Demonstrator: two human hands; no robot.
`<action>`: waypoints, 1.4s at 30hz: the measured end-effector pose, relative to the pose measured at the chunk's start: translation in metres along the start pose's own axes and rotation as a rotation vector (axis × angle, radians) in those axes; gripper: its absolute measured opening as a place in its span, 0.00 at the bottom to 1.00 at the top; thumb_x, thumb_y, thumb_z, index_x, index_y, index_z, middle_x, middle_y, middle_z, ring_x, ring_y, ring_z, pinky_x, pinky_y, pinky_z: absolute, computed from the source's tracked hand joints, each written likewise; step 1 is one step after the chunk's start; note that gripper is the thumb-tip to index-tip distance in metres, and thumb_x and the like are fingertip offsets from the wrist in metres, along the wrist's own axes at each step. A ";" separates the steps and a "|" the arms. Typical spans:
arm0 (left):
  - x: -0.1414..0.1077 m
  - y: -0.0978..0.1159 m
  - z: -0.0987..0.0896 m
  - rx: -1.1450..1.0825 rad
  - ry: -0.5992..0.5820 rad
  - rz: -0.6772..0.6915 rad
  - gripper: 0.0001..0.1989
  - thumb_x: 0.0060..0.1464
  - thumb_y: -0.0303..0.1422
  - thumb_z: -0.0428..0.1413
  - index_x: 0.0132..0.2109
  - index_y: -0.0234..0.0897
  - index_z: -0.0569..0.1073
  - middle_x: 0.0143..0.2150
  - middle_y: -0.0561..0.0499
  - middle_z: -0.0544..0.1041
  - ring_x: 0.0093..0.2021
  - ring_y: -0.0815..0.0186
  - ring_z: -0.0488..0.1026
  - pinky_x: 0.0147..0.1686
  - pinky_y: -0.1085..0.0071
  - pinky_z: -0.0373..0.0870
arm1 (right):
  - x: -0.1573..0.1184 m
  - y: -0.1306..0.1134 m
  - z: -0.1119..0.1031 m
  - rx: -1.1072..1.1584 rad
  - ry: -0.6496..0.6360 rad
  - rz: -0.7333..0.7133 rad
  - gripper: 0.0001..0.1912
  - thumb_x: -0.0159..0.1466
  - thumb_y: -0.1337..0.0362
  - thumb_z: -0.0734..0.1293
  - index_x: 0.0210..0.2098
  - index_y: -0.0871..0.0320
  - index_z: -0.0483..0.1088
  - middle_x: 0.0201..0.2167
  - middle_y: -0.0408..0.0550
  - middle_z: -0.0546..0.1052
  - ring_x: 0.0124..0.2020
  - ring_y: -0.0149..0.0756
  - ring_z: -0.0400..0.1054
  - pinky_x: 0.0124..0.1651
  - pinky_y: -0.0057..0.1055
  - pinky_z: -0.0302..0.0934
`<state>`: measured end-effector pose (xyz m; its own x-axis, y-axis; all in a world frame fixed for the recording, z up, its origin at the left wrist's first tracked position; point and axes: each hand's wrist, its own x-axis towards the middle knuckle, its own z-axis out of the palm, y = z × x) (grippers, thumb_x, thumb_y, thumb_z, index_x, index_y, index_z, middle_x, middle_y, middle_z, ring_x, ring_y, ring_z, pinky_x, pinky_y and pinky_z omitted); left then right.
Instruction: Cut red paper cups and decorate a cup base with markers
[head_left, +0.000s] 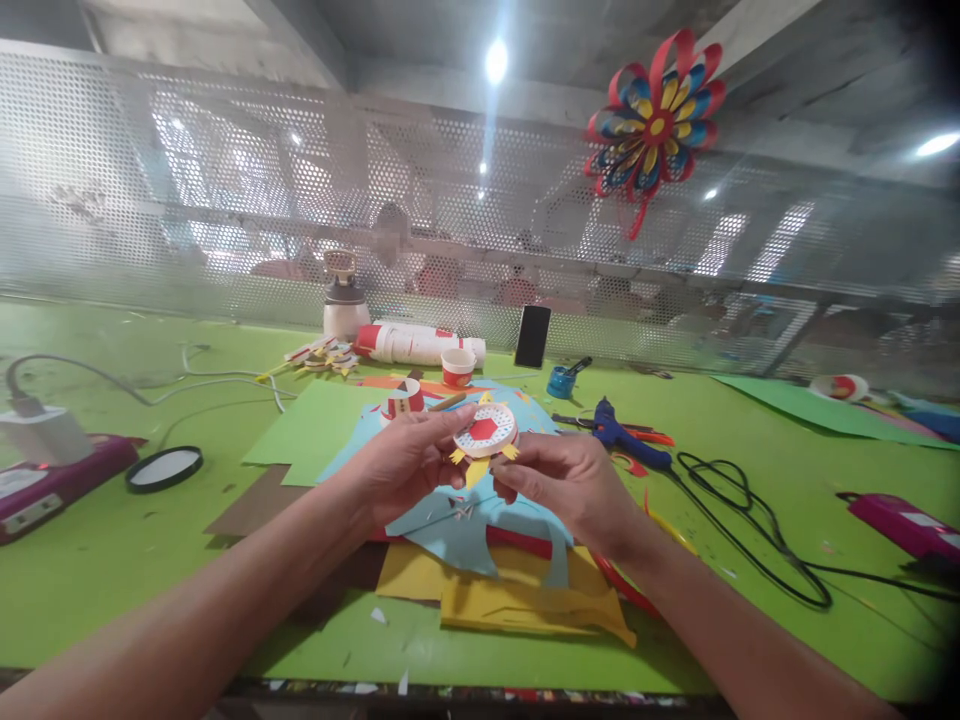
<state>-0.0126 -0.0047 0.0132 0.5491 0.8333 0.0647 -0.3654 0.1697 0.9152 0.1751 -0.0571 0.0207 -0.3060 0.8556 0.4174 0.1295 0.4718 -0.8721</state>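
Between my hands is a small paper turtle [486, 429], with a round white shell dotted in blue, a red hexagon at its centre and yellow feet. My left hand [420, 450] grips its left edge, thumb on top of the shell. At the lower right, the closed fingers of my right hand [566, 480] pinch near a yellow foot. Below them lie cut light-blue paper [442, 530] and yellow sheets [517, 605]. A red-and-white cup piece [405, 398] stands just behind my left hand.
A blue glue gun [626, 437] with a looping black cable lies to the right. Behind are stacked paper cups [420, 344], a single cup [457, 367], a phone [532, 337] and a blue jar [561, 382]. Purple power strips [67, 485] sit at both sides. A paper flower [657, 125] hangs above.
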 end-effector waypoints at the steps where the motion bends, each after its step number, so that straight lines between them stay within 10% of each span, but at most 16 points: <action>1: 0.000 0.000 -0.001 0.010 0.005 0.008 0.14 0.53 0.40 0.63 0.36 0.31 0.80 0.28 0.48 0.73 0.26 0.71 0.67 0.25 0.75 0.66 | 0.001 0.001 -0.001 0.007 -0.021 0.018 0.10 0.59 0.58 0.72 0.30 0.60 0.78 0.22 0.44 0.75 0.24 0.29 0.66 0.29 0.30 0.64; 9: 0.005 -0.001 -0.001 0.163 0.157 0.169 0.18 0.50 0.44 0.64 0.33 0.30 0.76 0.29 0.48 0.76 0.28 0.71 0.69 0.27 0.75 0.65 | 0.003 0.013 0.009 0.161 -0.080 0.336 0.30 0.55 0.38 0.69 0.25 0.63 0.76 0.21 0.48 0.76 0.22 0.29 0.69 0.28 0.30 0.64; 15: 0.005 -0.002 0.005 0.264 0.197 0.220 0.20 0.45 0.46 0.66 0.30 0.30 0.75 0.27 0.50 0.74 0.26 0.72 0.67 0.26 0.74 0.65 | -0.003 0.014 0.021 0.329 -0.018 0.471 0.22 0.54 0.47 0.75 0.25 0.63 0.76 0.21 0.45 0.76 0.23 0.26 0.68 0.29 0.26 0.62; 42: 0.000 -0.003 0.002 0.271 0.065 0.268 0.14 0.50 0.40 0.64 0.31 0.31 0.75 0.27 0.52 0.73 0.27 0.72 0.66 0.28 0.73 0.62 | 0.000 0.013 0.016 0.156 -0.039 0.337 0.21 0.57 0.48 0.72 0.21 0.61 0.74 0.19 0.45 0.74 0.22 0.28 0.65 0.30 0.29 0.62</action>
<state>-0.0097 -0.0059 0.0113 0.4092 0.8623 0.2984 -0.2731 -0.1962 0.9418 0.1617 -0.0546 0.0047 -0.3072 0.9471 0.0932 0.0848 0.1247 -0.9886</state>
